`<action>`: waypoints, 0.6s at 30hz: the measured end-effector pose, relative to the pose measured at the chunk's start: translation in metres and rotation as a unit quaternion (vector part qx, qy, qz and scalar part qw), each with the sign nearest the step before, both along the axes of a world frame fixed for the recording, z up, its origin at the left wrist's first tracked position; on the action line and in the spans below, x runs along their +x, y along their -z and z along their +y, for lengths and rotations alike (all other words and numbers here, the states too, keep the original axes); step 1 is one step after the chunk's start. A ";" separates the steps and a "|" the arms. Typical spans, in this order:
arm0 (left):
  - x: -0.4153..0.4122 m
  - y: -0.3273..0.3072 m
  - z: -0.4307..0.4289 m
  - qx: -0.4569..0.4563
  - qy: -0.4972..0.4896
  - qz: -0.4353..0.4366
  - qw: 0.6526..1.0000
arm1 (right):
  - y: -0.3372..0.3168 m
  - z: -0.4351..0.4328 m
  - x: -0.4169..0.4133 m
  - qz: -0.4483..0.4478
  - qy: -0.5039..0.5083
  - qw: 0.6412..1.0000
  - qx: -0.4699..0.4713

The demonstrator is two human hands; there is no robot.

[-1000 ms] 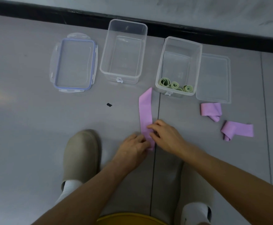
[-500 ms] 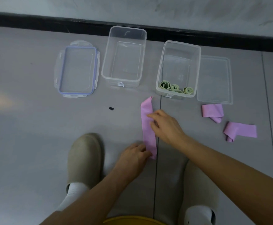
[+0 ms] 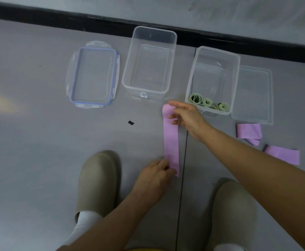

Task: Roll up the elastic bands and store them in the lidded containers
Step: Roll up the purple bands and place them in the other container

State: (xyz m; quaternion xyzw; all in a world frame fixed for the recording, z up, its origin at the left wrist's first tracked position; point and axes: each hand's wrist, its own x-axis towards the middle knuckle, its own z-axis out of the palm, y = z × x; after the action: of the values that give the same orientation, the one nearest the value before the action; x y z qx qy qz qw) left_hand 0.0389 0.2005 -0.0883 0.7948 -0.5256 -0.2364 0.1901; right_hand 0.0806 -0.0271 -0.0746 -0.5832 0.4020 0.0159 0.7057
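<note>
A pink elastic band [image 3: 171, 140] lies stretched flat on the grey floor, running away from me. My left hand [image 3: 154, 175] pinches its near end. My right hand [image 3: 186, 117] is at its far end, fingers spread and resting on the band. Two more pink bands, one folded [image 3: 248, 132] and one creased [image 3: 284, 154], lie to the right. A clear container [image 3: 214, 55] holds three rolled green bands [image 3: 208, 103]. Left of it stands a second clear container [image 3: 149, 62] with nothing in it.
A blue-rimmed lid [image 3: 93, 77] lies left of the containers and a plain clear lid [image 3: 253, 95] lies at the far right. A small black object [image 3: 131, 123] sits on the floor. My two beige slippers [image 3: 97, 182] flank my arms. A black skirting [image 3: 57, 15] borders the wall.
My right hand slid along the pink band from its near end to its far end, flattening it. My left hand stayed on the near end.
</note>
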 end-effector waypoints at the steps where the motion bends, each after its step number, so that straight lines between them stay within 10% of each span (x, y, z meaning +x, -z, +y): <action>1: 0.001 -0.001 0.000 0.000 -0.005 -0.008 1.000 | -0.002 -0.002 0.001 -0.004 -0.020 1.000 -0.010; 8: 0.003 0.006 0.001 0.002 -0.039 -0.027 0.999 | 0.015 0.002 -0.038 0.064 -0.243 0.892 -0.375; 18: -0.003 0.005 0.002 -0.088 -0.077 -0.023 0.993 | 0.007 0.045 -0.139 0.096 -0.396 0.858 -0.312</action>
State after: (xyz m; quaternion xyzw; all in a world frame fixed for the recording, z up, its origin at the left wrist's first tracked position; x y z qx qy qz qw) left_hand 0.0361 0.2028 -0.0935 0.8181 -0.4860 -0.1557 0.2649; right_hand -0.0587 0.0181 -0.0814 -0.8786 0.1865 0.2232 0.3787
